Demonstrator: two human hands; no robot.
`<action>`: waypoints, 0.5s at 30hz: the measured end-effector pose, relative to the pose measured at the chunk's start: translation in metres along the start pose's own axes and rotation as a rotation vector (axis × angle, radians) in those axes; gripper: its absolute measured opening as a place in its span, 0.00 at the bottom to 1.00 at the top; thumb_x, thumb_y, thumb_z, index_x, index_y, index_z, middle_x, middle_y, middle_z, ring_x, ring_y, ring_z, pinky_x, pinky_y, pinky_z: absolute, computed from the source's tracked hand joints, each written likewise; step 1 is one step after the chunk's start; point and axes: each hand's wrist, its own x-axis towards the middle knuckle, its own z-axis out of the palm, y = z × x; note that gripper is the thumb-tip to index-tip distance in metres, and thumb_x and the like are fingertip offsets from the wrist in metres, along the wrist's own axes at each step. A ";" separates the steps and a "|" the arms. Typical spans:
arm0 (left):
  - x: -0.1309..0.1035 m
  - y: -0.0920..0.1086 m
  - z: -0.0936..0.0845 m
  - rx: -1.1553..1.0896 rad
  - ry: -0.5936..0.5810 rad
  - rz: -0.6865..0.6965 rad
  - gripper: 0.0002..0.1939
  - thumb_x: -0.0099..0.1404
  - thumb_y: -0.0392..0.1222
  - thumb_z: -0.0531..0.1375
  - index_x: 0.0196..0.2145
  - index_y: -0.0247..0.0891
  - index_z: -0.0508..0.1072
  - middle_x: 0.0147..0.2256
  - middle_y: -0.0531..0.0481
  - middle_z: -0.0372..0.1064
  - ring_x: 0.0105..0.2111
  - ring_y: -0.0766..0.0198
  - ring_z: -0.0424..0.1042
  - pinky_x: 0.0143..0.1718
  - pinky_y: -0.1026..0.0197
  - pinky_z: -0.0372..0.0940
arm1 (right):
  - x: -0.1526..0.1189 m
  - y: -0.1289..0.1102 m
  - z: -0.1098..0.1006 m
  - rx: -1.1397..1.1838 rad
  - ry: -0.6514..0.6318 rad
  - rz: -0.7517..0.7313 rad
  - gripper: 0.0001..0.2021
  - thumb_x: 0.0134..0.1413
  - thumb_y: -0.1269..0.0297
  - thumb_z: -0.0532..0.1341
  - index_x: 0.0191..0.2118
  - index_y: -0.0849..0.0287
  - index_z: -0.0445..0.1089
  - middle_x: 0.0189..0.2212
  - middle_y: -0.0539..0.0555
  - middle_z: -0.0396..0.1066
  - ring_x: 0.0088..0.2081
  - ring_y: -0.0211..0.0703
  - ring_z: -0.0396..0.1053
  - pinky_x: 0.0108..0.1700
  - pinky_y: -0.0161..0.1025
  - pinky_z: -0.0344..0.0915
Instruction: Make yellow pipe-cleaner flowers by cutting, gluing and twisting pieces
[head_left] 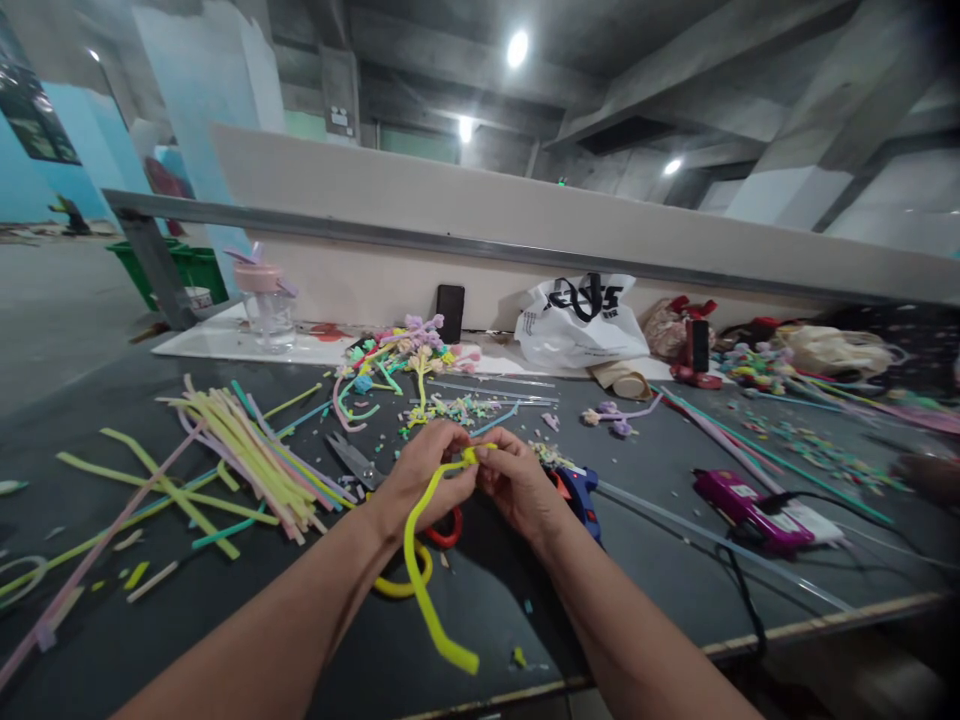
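Note:
A bright yellow fuzzy stem [421, 575] curves down from between my hands, its free end hanging toward the table's front edge. My left hand [429, 470] is closed on its upper part. The fingertips of my right hand [517, 480] pinch a small yellow knotted piece [470, 456] at the stem's top. Scissors [396, 583] with red and yellow handles lie partly hidden beneath my left hand. Just right of my right hand rests a blue glue gun [581, 500].
Loose pastel stems [247, 450] are piled at left. Finished-looking fuzzy flowers [420, 345], a black phone [450, 313], a white bag [581, 325] and a clear bottle [268, 310] stand behind. At right are a magenta device [757, 510] with cables and another person's blurred hand [930, 475].

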 end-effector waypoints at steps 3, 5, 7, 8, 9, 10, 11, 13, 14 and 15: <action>0.000 -0.002 0.000 0.030 -0.006 -0.011 0.05 0.53 0.37 0.56 0.31 0.39 0.65 0.28 0.53 0.62 0.29 0.66 0.63 0.30 0.64 0.60 | -0.001 0.000 0.000 -0.021 -0.013 0.013 0.06 0.41 0.71 0.65 0.24 0.60 0.66 0.13 0.43 0.62 0.15 0.28 0.56 0.20 0.27 0.53; 0.000 -0.002 0.000 0.039 -0.009 -0.025 0.04 0.54 0.37 0.55 0.30 0.39 0.64 0.27 0.54 0.62 0.28 0.67 0.63 0.29 0.65 0.59 | -0.001 -0.001 0.000 -0.031 -0.026 0.019 0.06 0.41 0.70 0.65 0.26 0.60 0.66 0.14 0.44 0.63 0.16 0.28 0.56 0.21 0.27 0.53; 0.001 0.000 -0.001 0.047 -0.011 -0.044 0.03 0.54 0.37 0.55 0.29 0.39 0.64 0.27 0.54 0.62 0.27 0.67 0.62 0.28 0.65 0.59 | 0.000 -0.001 -0.001 -0.037 -0.036 0.017 0.06 0.42 0.70 0.65 0.26 0.61 0.66 0.15 0.44 0.63 0.17 0.28 0.57 0.22 0.27 0.54; 0.001 0.001 -0.002 0.053 -0.010 -0.058 0.02 0.54 0.37 0.55 0.29 0.38 0.64 0.26 0.54 0.61 0.27 0.67 0.62 0.28 0.65 0.58 | 0.000 -0.001 -0.001 -0.038 -0.040 0.015 0.06 0.42 0.70 0.65 0.26 0.61 0.66 0.15 0.44 0.63 0.18 0.28 0.57 0.23 0.27 0.54; 0.001 0.003 -0.002 0.059 -0.011 -0.069 0.02 0.54 0.37 0.55 0.28 0.38 0.64 0.26 0.54 0.61 0.26 0.68 0.61 0.28 0.65 0.58 | 0.000 -0.001 -0.001 -0.039 -0.043 0.012 0.06 0.42 0.70 0.65 0.27 0.61 0.66 0.16 0.44 0.63 0.18 0.28 0.57 0.23 0.27 0.54; 0.002 0.004 -0.003 0.063 -0.012 -0.077 0.01 0.53 0.37 0.55 0.27 0.38 0.64 0.25 0.55 0.61 0.26 0.68 0.61 0.27 0.65 0.58 | 0.000 -0.001 -0.001 -0.038 -0.044 0.009 0.06 0.42 0.70 0.65 0.28 0.60 0.66 0.17 0.44 0.63 0.18 0.28 0.57 0.23 0.27 0.54; 0.002 0.004 -0.003 0.065 -0.015 -0.081 0.01 0.53 0.36 0.55 0.27 0.38 0.64 0.25 0.55 0.61 0.26 0.68 0.61 0.27 0.65 0.57 | 0.000 -0.002 -0.001 -0.036 -0.045 0.005 0.07 0.41 0.71 0.65 0.29 0.60 0.67 0.18 0.44 0.63 0.19 0.28 0.57 0.23 0.27 0.54; 0.003 0.005 -0.003 0.059 -0.017 -0.085 0.01 0.53 0.36 0.55 0.27 0.38 0.64 0.25 0.55 0.61 0.26 0.68 0.61 0.27 0.66 0.57 | -0.001 -0.003 0.000 -0.036 -0.046 -0.005 0.09 0.41 0.71 0.66 0.31 0.59 0.67 0.19 0.43 0.64 0.19 0.28 0.58 0.24 0.27 0.54; 0.003 0.005 -0.003 0.053 -0.017 -0.086 0.01 0.53 0.36 0.55 0.27 0.38 0.64 0.25 0.55 0.61 0.26 0.68 0.61 0.27 0.66 0.57 | -0.001 -0.003 0.000 -0.040 -0.050 -0.010 0.09 0.41 0.71 0.66 0.31 0.59 0.67 0.20 0.44 0.64 0.20 0.28 0.58 0.24 0.27 0.54; 0.003 0.004 -0.004 0.048 -0.016 -0.092 0.02 0.52 0.36 0.55 0.27 0.38 0.64 0.25 0.55 0.61 0.26 0.68 0.61 0.27 0.66 0.57 | -0.002 -0.003 0.001 -0.045 -0.057 -0.015 0.09 0.41 0.71 0.66 0.31 0.59 0.67 0.20 0.44 0.65 0.20 0.28 0.59 0.24 0.27 0.55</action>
